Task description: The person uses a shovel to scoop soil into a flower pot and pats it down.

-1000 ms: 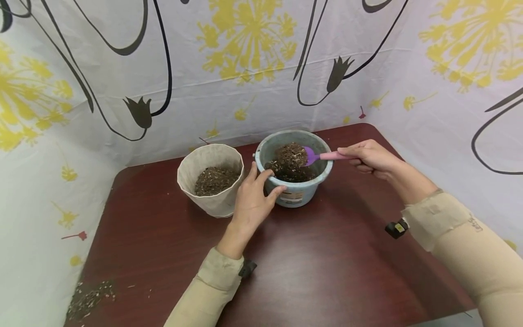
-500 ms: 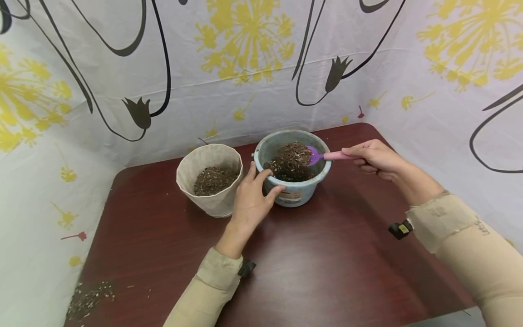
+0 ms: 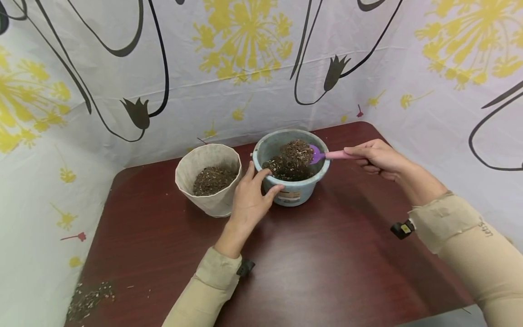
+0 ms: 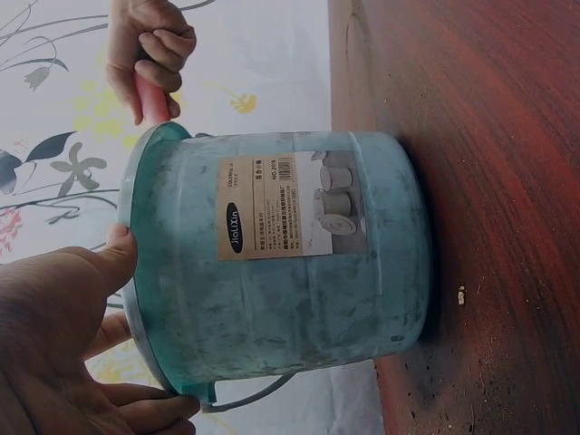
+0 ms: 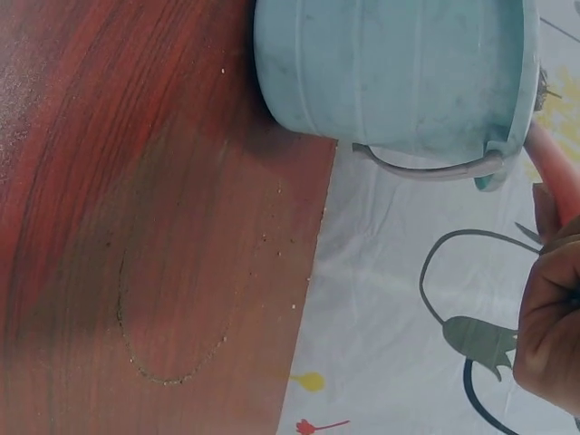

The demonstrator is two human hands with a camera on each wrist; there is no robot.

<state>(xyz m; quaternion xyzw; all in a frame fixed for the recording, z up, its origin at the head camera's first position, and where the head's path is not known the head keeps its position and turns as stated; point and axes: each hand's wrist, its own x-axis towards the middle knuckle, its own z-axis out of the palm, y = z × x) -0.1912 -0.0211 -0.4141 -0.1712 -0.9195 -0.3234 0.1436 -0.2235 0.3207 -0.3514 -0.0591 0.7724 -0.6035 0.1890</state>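
Observation:
My right hand [image 3: 377,159] grips the pink handle of a small garden trowel [image 3: 337,155]. Its purple blade carries a heap of dark soil [image 3: 297,152] inside a light blue bucket [image 3: 292,194], above more soil. With thumb and fingers my left hand [image 3: 250,200] holds the bucket's near-left rim. In the left wrist view the thumb presses the outside of the rim, beside a paper label [image 4: 292,207] on the bucket's wall. A whitish pot [image 3: 216,206], part filled with soil, stands just left of the bucket, close to my left hand.
Both containers stand towards the back of a dark red wooden table [image 3: 310,272]. Loose soil crumbs [image 3: 91,299] lie at its front left corner. White patterned cloth [image 3: 245,109] hangs behind and at the sides. The bucket's grey handle [image 5: 435,169] hangs down its side.
My right hand and the loaded trowel have shifted slightly to the right within the bucket. The left hand keeps its hold on the rim.

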